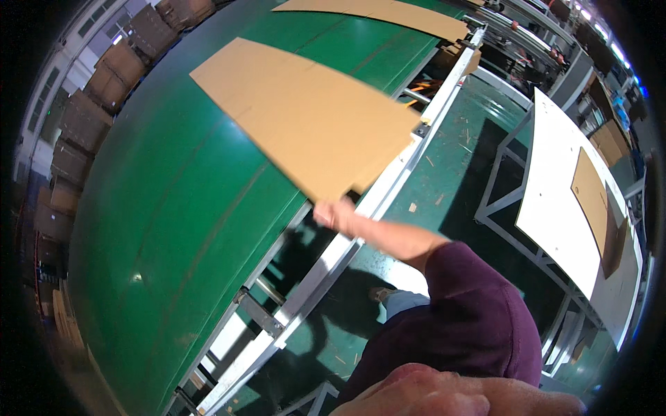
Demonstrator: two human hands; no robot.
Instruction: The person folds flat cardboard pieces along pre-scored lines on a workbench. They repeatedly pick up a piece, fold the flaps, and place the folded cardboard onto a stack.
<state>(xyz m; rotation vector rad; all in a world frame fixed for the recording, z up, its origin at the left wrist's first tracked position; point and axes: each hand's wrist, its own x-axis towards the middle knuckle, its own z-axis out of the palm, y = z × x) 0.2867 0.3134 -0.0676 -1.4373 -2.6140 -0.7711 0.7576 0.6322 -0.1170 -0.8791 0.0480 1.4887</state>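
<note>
My right arm, in a dark purple sleeve, reaches forward and left across the white rail. The right hand (pixel 336 213) is closed on the near corner of a tan cardboard sheet (pixel 312 114), its fingers partly hidden and a little blurred. That sheet is long, with a notched near end. It stretches away over a wide green conveyor belt (pixel 159 208), its right edge by the rail. Whether it lies flat on the belt or is raised I cannot tell. Farther off, a second cardboard sheet (pixel 381 15) is on the belt. No left hand can be made out.
A white metal rail (pixel 305 308) runs along the belt's near side, with rollers and brackets in the gap. To the right stands a white-topped table (pixel 562 187) bearing a cardboard piece (pixel 590 194). Stacked brown boxes (pixel 114 73) line the far left. Scraps litter the green floor (pixel 444 166).
</note>
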